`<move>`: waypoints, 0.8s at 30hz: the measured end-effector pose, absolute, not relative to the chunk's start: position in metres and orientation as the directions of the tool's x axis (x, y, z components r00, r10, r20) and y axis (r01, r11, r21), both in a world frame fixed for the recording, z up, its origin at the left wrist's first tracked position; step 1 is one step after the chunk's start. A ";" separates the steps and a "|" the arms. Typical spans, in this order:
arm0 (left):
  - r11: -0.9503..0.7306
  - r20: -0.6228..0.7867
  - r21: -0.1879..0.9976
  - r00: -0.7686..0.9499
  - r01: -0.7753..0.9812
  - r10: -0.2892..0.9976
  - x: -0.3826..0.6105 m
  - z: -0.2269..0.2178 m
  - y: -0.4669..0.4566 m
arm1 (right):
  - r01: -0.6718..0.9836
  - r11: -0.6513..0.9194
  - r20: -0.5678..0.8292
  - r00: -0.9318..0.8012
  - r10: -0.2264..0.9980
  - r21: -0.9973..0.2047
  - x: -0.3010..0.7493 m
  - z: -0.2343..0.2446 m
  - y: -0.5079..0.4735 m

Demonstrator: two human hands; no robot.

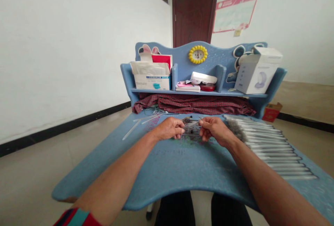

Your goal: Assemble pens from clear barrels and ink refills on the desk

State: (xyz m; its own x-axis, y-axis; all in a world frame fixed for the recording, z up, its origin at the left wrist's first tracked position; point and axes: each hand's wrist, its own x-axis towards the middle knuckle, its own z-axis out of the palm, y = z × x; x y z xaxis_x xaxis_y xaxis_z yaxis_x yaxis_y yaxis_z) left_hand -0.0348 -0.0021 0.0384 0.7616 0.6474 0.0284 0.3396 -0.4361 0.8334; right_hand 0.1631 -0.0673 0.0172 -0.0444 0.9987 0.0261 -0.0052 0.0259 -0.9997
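My left hand (170, 128) is over the middle of the blue desk (167, 170), its fingers curled together near the tips. Whatever they hold, if anything, is too small to make out. Facing it, my right hand (215, 129) pinches thumb against forefinger; a thin bit shows at the fingertips, its kind unclear. Between the hands lie small dark pieces (191, 126), blurred. Close beside my right hand is a fuzzy grey clump (237, 130). Farther right, many slim clear tubes with dark ends (273, 149) lie side by side in a row.
Several loose clear plastic strips (133, 128) lie at the desk's left. A red checked cloth (193, 103) is bunched under the shelf (221, 93). On the shelf stand a mask box (152, 81), papers (187, 87), a red round tin (207, 88) and a white carton (257, 73).
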 end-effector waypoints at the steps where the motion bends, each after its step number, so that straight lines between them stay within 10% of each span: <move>1: -0.424 0.029 0.844 0.761 0.329 0.648 -0.035 0.038 -0.001 | -0.010 0.027 0.028 -0.044 0.999 -1.000 0.163 0.017 -0.067; 12: -0.293 0.209 0.952 0.512 0.089 0.833 -0.063 0.046 0.028 | 0.323 0.008 0.019 0.031 0.999 -0.946 0.156 0.001 -0.064; 17: -0.331 0.278 0.914 0.233 0.234 0.932 -0.089 0.050 0.047 | 0.783 0.101 0.225 0.051 0.973 -0.614 0.161 -0.008 -0.058; 24: -0.255 0.244 0.854 0.084 0.453 0.966 -0.102 0.036 0.060 | 0.943 -0.014 0.169 0.074 0.983 -0.331 0.164 -0.005 -0.058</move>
